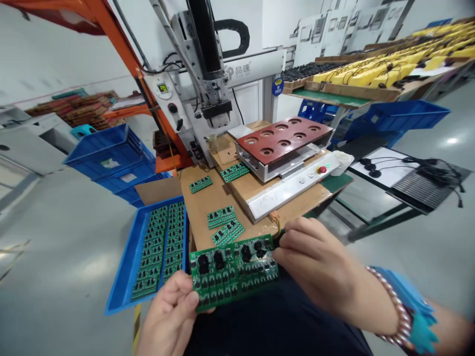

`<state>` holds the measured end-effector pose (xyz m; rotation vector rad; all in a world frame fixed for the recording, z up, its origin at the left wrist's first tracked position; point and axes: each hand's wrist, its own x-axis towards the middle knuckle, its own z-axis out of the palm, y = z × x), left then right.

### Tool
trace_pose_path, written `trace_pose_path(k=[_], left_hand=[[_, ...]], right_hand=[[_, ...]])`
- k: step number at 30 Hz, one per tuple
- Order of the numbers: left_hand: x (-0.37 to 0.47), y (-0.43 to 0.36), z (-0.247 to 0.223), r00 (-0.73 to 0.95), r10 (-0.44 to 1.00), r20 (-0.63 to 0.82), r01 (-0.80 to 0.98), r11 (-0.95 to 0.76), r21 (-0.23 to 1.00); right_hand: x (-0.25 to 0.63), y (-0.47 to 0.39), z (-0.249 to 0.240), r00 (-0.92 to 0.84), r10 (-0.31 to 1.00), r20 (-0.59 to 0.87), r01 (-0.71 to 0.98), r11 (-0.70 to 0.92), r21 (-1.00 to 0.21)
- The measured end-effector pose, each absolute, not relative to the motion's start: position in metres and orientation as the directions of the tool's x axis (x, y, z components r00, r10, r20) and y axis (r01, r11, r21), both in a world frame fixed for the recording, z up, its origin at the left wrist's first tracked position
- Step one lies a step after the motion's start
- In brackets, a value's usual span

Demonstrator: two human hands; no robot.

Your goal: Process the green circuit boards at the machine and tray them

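Observation:
A green circuit board (234, 272) with black round parts and rows of small chips is held up in front of me, slightly tilted. My left hand (176, 309) grips its lower left corner between thumb and fingers. At the board's upper right edge, my right hand (315, 262) is closed in a pinch; whatever its fingertips hold is hidden. Just beyond, two similar circuit boards (221, 216) lie close together on the brown bench top (196, 207). Farther back lie another small board (200, 184) and one more board (235, 172) beside the machine.
A blue tray (124, 277) full of circuit boards stands left of the bench, near stacked blue crates (111, 158). The machine carries a red fixture plate (285, 138) with round holes, above a control panel with a red button (321, 169). Black cables (426, 165) lie on a right-hand stand.

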<state>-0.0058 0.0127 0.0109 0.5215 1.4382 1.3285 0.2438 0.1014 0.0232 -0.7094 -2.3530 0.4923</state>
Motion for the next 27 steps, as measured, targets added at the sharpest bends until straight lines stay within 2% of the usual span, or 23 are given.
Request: trace_pose_path(k=[7,27], left_hand=[[-0.016,0.011,0.002,-0.235,0.899,-0.370,-0.264,0.308,0.914],[-0.016,0.014,0.003,-0.231,0.900,-0.369,-0.237,0.316,0.919]], right_hand=[[0.242,0.102,0.024,-0.660,0.581,0.476,0.362,0.801,-0.477],[0.241,0.110,0.032,-0.632,0.598,0.493,0.396,0.796,-0.459]])
